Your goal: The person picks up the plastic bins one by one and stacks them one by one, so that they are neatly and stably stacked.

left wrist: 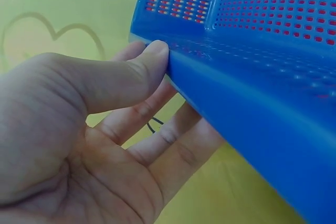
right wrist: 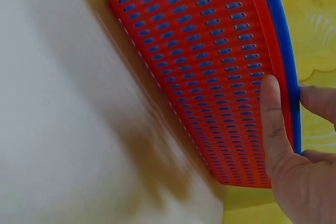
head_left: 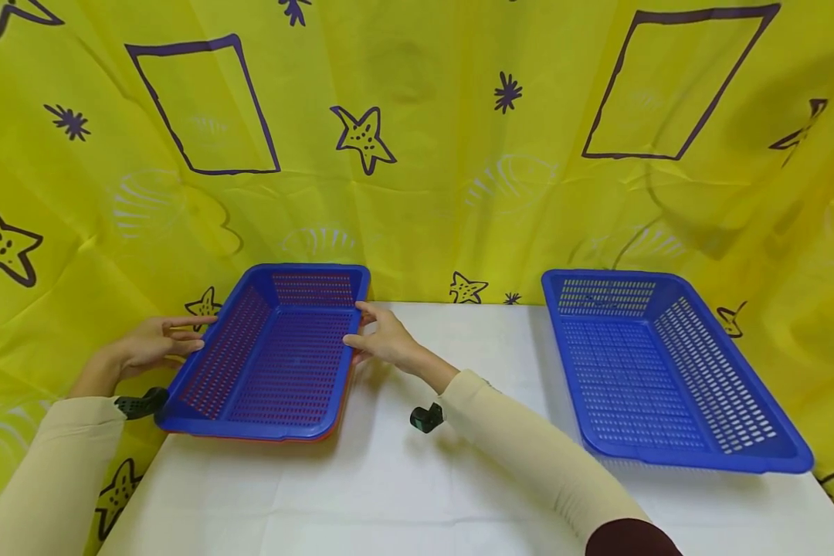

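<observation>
A blue plastic basket (head_left: pixel 292 363) with slotted walls sits nested inside a red basket (right wrist: pixel 199 77) of like shape, at the left of the table. In the head view only a thin red edge and red through the slots show. My left hand (left wrist: pixel 100 124) pinches the blue rim on the left side, thumb on top and fingers beneath. On the opposite long side my right hand (head_left: pixel 388 340) grips the stacked rims. One finger lies against the red outer wall in the right wrist view, while other fingertips reach over the blue rim.
Another blue basket (head_left: pixel 688 455) stands at the right of the white-covered table (head_left: pixel 417 494), with slotted walls and base. A yellow patterned curtain (head_left: pixel 424 216) hangs behind the table and round its sides. Dark wrist-worn devices (head_left: pixel 427 418) stick out at both cuffs.
</observation>
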A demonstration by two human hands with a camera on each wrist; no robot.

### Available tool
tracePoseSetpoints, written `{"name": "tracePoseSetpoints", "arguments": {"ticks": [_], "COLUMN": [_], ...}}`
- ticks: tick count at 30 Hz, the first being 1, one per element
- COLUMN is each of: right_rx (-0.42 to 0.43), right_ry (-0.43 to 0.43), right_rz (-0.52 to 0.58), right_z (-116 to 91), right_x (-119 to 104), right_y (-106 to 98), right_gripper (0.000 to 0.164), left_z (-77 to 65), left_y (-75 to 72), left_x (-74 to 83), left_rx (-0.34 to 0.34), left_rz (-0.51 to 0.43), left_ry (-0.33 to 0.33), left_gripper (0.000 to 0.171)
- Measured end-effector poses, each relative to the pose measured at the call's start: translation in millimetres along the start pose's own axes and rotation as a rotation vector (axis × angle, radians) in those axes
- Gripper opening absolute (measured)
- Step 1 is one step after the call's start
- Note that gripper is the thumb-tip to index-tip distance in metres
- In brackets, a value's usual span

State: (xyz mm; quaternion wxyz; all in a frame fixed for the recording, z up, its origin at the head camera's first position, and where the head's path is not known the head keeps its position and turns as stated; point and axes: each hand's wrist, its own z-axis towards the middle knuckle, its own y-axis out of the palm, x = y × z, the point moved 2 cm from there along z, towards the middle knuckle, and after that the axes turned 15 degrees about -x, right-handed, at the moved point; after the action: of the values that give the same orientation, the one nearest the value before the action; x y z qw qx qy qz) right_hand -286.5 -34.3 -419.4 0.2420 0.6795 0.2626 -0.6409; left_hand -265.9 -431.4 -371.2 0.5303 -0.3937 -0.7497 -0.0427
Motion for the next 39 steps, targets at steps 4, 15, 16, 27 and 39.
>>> {"name": "tracePoseSetpoints", "arguments": {"ticks": [4, 15, 16, 27, 39], "right_rx": [-0.004, -0.012, -0.013, -0.032, -0.039], "right_ry": [0.004, 0.031, 0.035, 0.098, 0.153], "right_rz": [-0.021, -0.037, -0.038, -0.068, -0.153], "right_z": [-5.5, -17.8, -19.5, -43.3, -72.8], "right_x": [-1.7, -3.2, -3.3, -7.7, -11.1], "right_y": [-4.2, -19.8, -21.4, -44.7, -68.5], "right_gripper": [0.079, 0.079, 0.079, 0.080, 0.081], "left_z": [2.3, 11.2, 11.8, 23.6, 37.9], "left_y": [4.7, 19.3, 21.2, 42.0, 68.8], "left_x": [3.4, 12.8, 14.1, 32.8, 52.6], "left_rx": [0.001, 0.004, 0.002, -0.035, -0.050], "left_rz": [0.010, 0.009, 0.005, 0.026, 0.010], "left_ry": [-0.003, 0.010, 0.013, 0.050, 0.069], "left_gripper": [0.062, 0.067, 0.068, 0.063, 0.065]}}
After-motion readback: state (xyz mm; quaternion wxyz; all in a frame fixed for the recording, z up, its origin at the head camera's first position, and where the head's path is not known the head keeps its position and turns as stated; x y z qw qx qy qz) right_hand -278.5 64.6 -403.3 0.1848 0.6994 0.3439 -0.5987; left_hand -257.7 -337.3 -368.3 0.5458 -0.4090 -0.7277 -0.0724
